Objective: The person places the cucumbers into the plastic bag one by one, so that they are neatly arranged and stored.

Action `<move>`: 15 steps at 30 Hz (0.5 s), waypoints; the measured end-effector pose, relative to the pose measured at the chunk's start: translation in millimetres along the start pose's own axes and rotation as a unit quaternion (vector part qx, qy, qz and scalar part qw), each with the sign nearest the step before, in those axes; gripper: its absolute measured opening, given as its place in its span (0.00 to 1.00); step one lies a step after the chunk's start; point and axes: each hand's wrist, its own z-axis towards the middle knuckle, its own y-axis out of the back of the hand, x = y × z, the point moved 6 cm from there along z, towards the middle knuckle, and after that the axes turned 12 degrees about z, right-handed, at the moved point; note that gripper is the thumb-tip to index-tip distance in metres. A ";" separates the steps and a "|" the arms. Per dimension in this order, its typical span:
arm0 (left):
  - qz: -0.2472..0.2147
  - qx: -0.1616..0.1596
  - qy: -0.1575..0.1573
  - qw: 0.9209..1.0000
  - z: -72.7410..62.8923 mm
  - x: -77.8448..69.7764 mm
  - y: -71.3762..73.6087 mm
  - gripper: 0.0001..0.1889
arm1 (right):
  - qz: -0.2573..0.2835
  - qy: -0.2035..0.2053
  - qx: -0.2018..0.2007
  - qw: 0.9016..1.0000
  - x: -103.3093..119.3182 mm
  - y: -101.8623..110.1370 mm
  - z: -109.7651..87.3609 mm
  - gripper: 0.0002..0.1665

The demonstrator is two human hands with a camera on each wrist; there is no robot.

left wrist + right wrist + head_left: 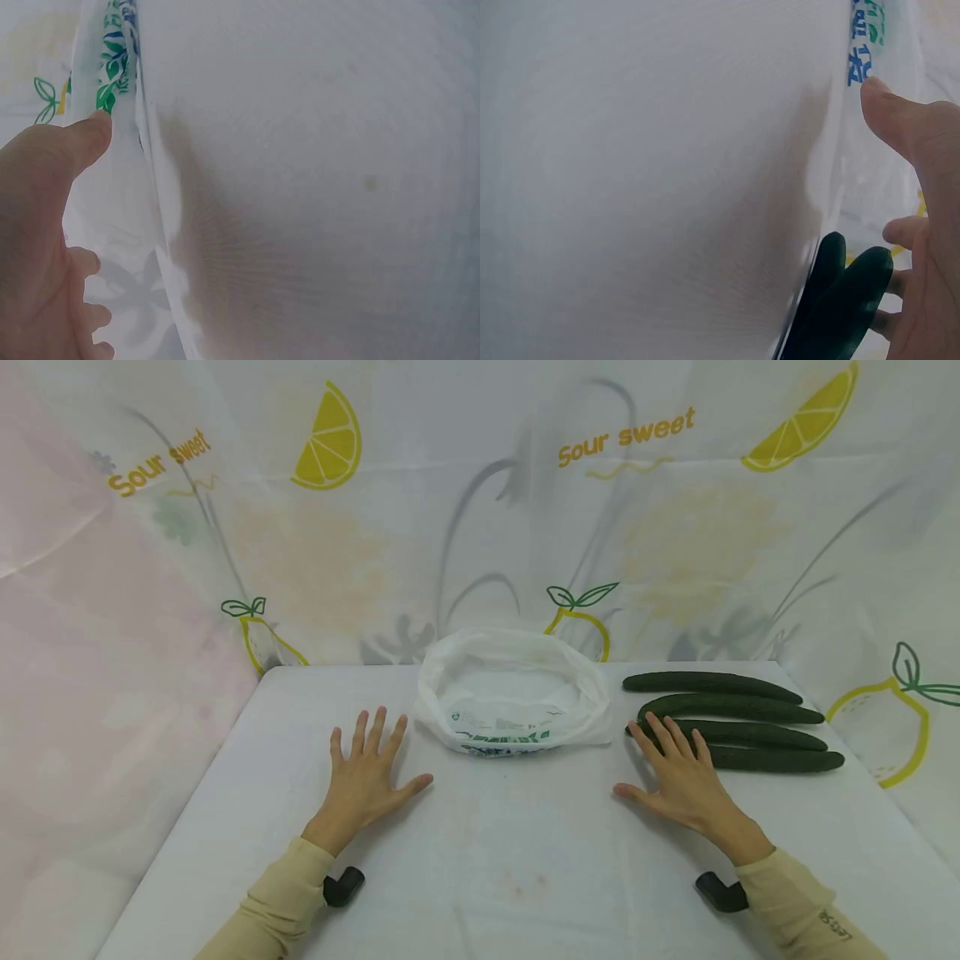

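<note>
A white plastic bag [513,693] with green and blue print stands at the back middle of the table, its mouth spread wide. Several dark green cucumbers [738,705] lie in a stack of rows to its right. My left hand [362,781], fingers spread and holding nothing, is to the left of the bag and nearer to me. The right hand [686,781] is likewise spread and holds nothing; its fingertips overlap the left ends of the nearer cucumbers in the head view. In the right wrist view, cucumber ends [847,300] show beside the fingers.
A white cloth covers the table [517,860]. Behind it hangs a curtain [480,510] printed with lemons and lettering. Each wrist carries a black camera mount, one by the left sleeve [281,889] and one by the right sleeve [795,893].
</note>
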 end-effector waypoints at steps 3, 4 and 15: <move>0.000 0.001 0.000 1.000 -0.9 0.2 -0.6 0.50 | -0.002 0.001 -0.001 1.000 -0.2 -0.4 -0.2 0.55; -0.001 0.002 -0.001 1.000 -1.6 0.3 -1.1 0.50 | -0.003 0.002 -0.001 1.000 -0.1 -0.6 -0.4 0.55; -0.016 -0.009 0.000 1.000 -0.6 0.3 1.9 0.46 | 0.016 -0.006 0.014 1.000 -1.5 1.7 -0.1 0.54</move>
